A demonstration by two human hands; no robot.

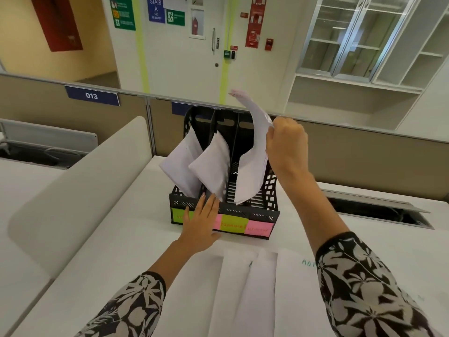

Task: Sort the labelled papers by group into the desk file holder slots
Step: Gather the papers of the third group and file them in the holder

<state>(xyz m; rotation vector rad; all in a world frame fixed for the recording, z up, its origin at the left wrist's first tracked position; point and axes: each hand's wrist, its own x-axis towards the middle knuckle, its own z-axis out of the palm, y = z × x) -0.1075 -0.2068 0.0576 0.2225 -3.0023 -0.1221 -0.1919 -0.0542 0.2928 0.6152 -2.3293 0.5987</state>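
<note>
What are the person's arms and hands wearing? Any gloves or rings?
Both arms wear sleeves of black cloth printed with big white leaves and flowers, ending below the elbows. The left hand and right hand are bare, with no gloves. No rings, watch or bracelets show from this view.

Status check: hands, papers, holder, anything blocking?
Left hand flat against file holder front. Right hand pinching paper stack, lower end in rightmost slot. Loose sheets wait on desk; nothing blocking.
</note>
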